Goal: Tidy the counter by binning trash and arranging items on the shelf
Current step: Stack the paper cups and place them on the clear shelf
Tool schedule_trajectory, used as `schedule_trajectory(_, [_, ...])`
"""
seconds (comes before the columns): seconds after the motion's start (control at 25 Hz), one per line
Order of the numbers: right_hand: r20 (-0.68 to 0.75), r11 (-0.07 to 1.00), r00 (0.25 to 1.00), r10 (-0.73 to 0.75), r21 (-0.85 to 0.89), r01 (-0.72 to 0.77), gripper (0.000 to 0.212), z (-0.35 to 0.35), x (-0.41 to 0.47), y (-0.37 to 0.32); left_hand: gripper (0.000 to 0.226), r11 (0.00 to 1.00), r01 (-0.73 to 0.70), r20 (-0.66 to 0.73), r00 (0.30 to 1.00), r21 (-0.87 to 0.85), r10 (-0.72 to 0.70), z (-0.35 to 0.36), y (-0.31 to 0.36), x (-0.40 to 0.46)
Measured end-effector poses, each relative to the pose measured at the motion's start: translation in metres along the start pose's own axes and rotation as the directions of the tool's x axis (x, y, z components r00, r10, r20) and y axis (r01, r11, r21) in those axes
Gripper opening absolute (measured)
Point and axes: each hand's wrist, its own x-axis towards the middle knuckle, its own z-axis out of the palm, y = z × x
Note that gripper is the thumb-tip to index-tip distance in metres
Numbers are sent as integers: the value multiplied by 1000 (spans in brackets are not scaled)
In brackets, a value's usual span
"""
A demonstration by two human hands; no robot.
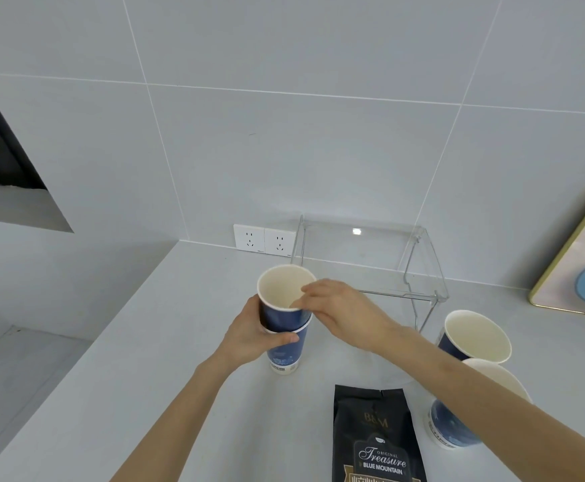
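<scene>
Two blue paper cups are nested into a stack (284, 325) at the middle of the pale counter (152, 377). My left hand (253, 333) wraps around the lower cup. My right hand (339, 307) pinches the rim of the upper cup from the right. A clear acrylic shelf (381, 259) stands empty against the tiled wall just behind the stack. Two more blue paper cups stand at the right, one (472, 337) beside the shelf's leg and one (458, 422) partly hidden under my right forearm. A black coffee bag (378, 440) stands upright near the front edge.
A double wall socket (265, 240) sits left of the shelf. A gold-framed tray or picture (576, 273) leans at the far right. The counter drops off along its left edge to the floor (9, 370).
</scene>
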Motion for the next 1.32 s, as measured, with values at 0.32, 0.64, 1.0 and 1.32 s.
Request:
schedule_trajectory(0.32, [-73,999,997,-32,-44,28,41,48,-9,10,80,996,-27,-53,998,-88,22,9,-8,-4])
schedule_trajectory(0.64, [-108,991,991,80,-97,-90,29,55,-11,17,71,949,-195,-112,967,249,228,4,-12,-9])
schedule_trajectory(1.0, [68,927,932,355,108,-360,28,42,-4,10,23,868,-264,-70,944,421,321,-6,-6,-7])
schedule_trajectory(1.32, [-232,914,917,325,325,-242,29,-28,2,10,26,868,-398,-155,877,297,455,-33,60,-2])
